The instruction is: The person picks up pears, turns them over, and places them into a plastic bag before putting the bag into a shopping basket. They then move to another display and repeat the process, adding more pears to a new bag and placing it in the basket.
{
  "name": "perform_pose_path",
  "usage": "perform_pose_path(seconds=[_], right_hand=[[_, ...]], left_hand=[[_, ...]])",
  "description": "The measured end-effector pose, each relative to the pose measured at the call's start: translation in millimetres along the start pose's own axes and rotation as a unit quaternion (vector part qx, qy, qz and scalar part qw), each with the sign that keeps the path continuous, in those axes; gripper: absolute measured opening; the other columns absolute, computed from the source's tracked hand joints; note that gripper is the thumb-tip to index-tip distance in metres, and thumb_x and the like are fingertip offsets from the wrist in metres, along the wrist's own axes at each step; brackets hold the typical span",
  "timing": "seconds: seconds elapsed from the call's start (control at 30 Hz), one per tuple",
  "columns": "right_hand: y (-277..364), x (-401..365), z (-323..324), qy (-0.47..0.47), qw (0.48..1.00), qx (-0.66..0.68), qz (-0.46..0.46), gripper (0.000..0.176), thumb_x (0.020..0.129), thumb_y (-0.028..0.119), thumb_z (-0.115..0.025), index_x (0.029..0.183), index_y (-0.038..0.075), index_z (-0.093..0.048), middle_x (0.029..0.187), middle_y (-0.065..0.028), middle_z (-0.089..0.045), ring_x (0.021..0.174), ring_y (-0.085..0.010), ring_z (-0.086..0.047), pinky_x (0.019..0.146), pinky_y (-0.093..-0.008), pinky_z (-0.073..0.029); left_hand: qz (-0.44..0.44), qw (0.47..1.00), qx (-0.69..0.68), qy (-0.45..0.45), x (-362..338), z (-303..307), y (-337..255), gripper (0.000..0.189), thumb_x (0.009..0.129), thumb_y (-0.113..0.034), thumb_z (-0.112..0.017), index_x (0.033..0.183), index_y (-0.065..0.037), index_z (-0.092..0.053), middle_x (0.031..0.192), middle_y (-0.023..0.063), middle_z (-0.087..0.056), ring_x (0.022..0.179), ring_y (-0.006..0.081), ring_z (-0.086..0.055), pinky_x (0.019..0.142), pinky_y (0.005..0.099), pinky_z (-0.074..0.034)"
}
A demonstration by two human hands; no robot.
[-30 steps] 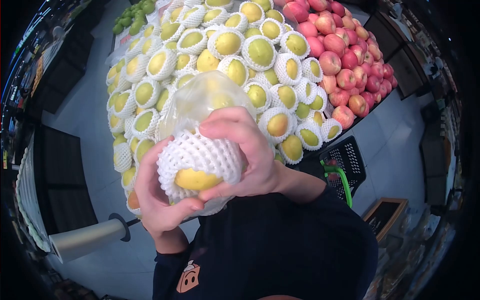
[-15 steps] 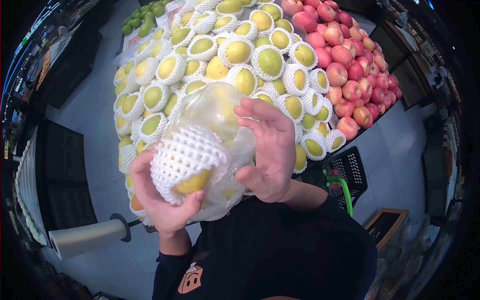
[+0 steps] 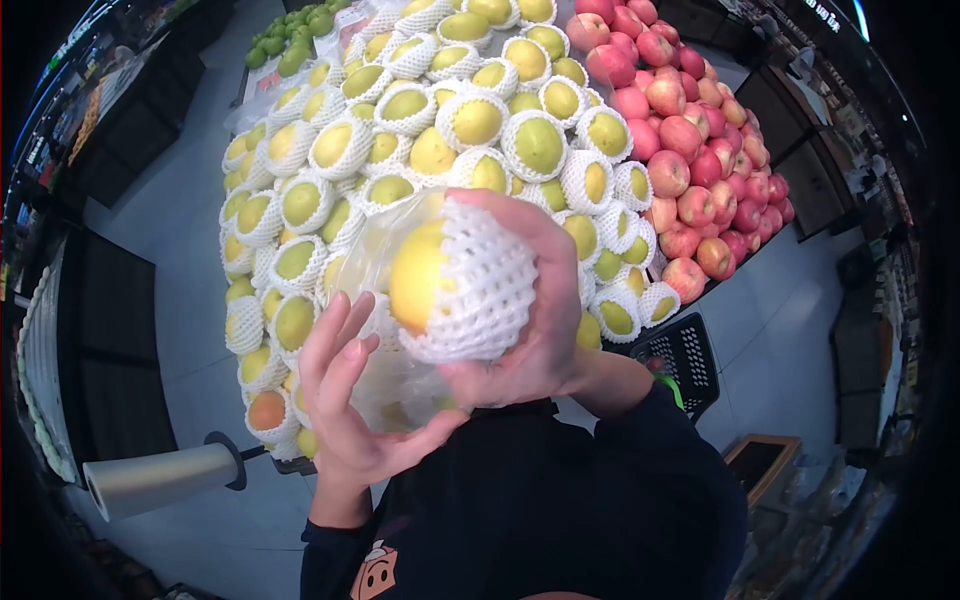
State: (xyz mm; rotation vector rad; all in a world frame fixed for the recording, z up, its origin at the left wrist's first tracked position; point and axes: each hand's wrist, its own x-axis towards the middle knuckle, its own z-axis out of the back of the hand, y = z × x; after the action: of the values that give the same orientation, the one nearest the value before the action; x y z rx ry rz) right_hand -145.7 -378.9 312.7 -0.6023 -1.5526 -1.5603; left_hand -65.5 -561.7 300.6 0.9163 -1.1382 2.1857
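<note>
"Where's the fruit?"

"In the right hand, at its ten o'clock. The fingers curl round it and its white net."

"And the left hand?"

"Wide open, holding no fruit. The fruit is at its one o'clock. I can't tell if it touches the clear bag behind."

"What's around the fruit?"

"Netted fruits at twelve, apples at two, a basket at four."

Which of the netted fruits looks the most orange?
The netted fruit at the lower left edge of the pile: its bare patch is orange, while the others look mainly yellow or green.
</note>
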Motion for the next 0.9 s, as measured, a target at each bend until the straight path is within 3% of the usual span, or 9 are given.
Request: perform_pose_path(seconds=[0.07, 0.1, 0.17, 0.23, 0.33, 0.53, 0.77, 0.83, 0.9], right_hand=[[-18.8, 27.3, 28.1, -0.043, 0.998, -0.032, -0.029, 0.092, 0.07, 0.004, -0.075, 0.146, -0.002, -0.026, 0.139, -0.0236, -0.046, 0.124, -0.0271, -0.054, 0.106, -0.0387, -0.045], [-33.8, 42.3, 44.3, -0.067, 0.994, -0.053, -0.069, 0.088, 0.07, 0.004, -0.074, 0.146, -0.002, -0.028, 0.136, -0.0227, -0.049, 0.121, -0.0264, -0.056, 0.104, -0.0379, -0.046], [-72.4, 80.1, 79.2, -0.097, 0.979, -0.139, -0.116, 0.083, 0.071, 0.008, -0.074, 0.143, -0.001, -0.034, 0.133, -0.0209, -0.053, 0.118, -0.0256, -0.058, 0.103, -0.0365, -0.046], [-133.5, 102.2, 115.7, -0.101, 0.92, -0.372, -0.066, 0.084, 0.068, 0.02, -0.077, 0.141, 0.0, -0.041, 0.126, -0.0243, -0.058, 0.12, -0.0346, -0.058, 0.103, -0.0411, -0.046], [-165.7, 120.3, 132.5, -0.045, 0.871, -0.456, -0.179, 0.088, 0.066, 0.03, -0.077, 0.141, 0.002, -0.042, 0.129, -0.0274, -0.056, 0.122, -0.0416, -0.055, 0.105, -0.0453, -0.044], [-207.0, 113.1, 130.6, 0.071, 0.768, -0.553, -0.316, 0.089, 0.066, 0.04, -0.074, 0.144, 0.007, -0.045, 0.14, -0.0264, -0.049, 0.126, -0.0415, -0.052, 0.106, -0.0459, -0.044], [-208.3, 109.5, 141.8, 0.069, 0.779, -0.56, -0.274, 0.103, 0.064, 0.056, -0.083, 0.146, 0.008, -0.045, 0.143, -0.0238, -0.046, 0.132, -0.0389, -0.047, 0.109, -0.0476, -0.04], [-169.9, 110.1, 122.9, -0.018, 0.863, -0.492, -0.113, 0.079, 0.074, 0.041, -0.083, 0.138, 0.005, -0.053, 0.134, -0.0218, -0.056, 0.125, -0.0351, -0.054, 0.105, -0.0452, -0.044], [-118.4, 103.0, 91.2, -0.06, 0.963, -0.259, -0.046, 0.049, 0.082, 0.022, -0.077, 0.123, 0.001, -0.062, 0.116, -0.0165, -0.067, 0.108, -0.0293, -0.064, 0.095, -0.0377, -0.051]], left_hand=[[0.025, 0.998, 0.021, 0.061, -2.6, 11.9, 2.9, 0.08, 0.071, -0.023, -0.089, 0.137, -0.005, -0.048, 0.136, 0.0294, -0.052, 0.112, 0.041, -0.064, 0.093, 0.0446, -0.054], [0.052, 0.997, 0.024, 0.051, -0.6, 12.3, -1.5, 0.059, 0.067, -0.016, -0.087, 0.119, -0.003, -0.062, 0.116, 0.0227, -0.067, 0.105, 0.0379, -0.067, 0.09, 0.0413, -0.054], [0.052, 0.994, 0.035, 0.084, -3.3, 16.9, -0.2, 0.05, 0.067, -0.011, -0.084, 0.112, -0.001, -0.066, 0.111, 0.02, -0.069, 0.105, 0.0366, -0.067, 0.09, 0.0421, -0.053], [0.058, 0.992, 0.041, 0.102, -4.0, 18.5, -1.7, 0.042, 0.067, -0.007, -0.081, 0.106, 0.0, -0.068, 0.106, 0.0178, -0.071, 0.104, 0.0357, -0.068, 0.089, 0.042, -0.053], [0.064, 0.991, 0.047, 0.103, 1.7, 16.8, -2.8, 0.034, 0.068, -0.004, -0.078, 0.101, 0.0, -0.07, 0.101, 0.0161, -0.071, 0.099, 0.035, -0.069, 0.086, 0.0408, -0.053], [0.064, 0.99, 0.065, 0.106, 3.3, 18.5, 1.3, 0.029, 0.072, 0.002, -0.073, 0.101, 0.0, -0.07, 0.097, 0.014, -0.07, 0.091, 0.0327, -0.068, 0.079, 0.0386, -0.053], [0.067, 0.99, 0.095, 0.077, 3.8, 18.4, 9.3, 0.031, 0.074, 0.008, -0.071, 0.104, -0.001, -0.069, 0.099, 0.0124, -0.071, 0.085, 0.0297, -0.067, 0.071, 0.0349, -0.052], [0.079, 0.99, 0.102, 0.06, 3.8, 19.5, 11.4, 0.033, 0.074, 0.008, -0.071, 0.106, -0.001, -0.069, 0.101, 0.0128, -0.07, 0.086, 0.0299, -0.066, 0.072, 0.035, -0.052], [0.106, 0.988, 0.102, 0.044, 4.2, 19.3, 10.7, 0.036, 0.073, 0.006, -0.073, 0.108, -0.002, -0.069, 0.105, 0.0135, -0.069, 0.088, 0.0321, -0.065, 0.076, 0.0379, -0.053]])
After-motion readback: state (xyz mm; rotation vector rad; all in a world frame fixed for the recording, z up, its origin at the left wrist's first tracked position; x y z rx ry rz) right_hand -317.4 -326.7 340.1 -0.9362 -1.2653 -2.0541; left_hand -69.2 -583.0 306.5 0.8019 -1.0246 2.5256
